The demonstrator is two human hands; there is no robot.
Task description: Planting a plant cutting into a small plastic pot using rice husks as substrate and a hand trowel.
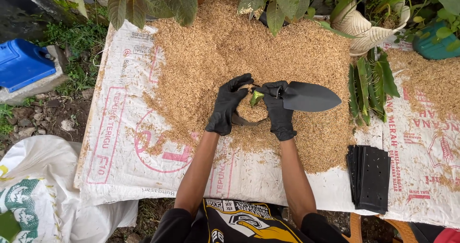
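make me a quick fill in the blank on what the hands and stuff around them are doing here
1. The right hand holds a black ____ whose blade points away from the left hand.
2. Both hands wear ____ gloves.
3. The hands rest on a pile of husks spread over white ____.
4. The stack of black bags lies on the person's ____ side.

Missing words: trowel; black; sacks; right

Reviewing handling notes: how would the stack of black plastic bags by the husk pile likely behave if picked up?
The stack of black plastic bags looks flat and thin, so probably floppy and light. The sheets seem smooth and loosely stacked, so they may slide apart. Rolling seems unlikely.
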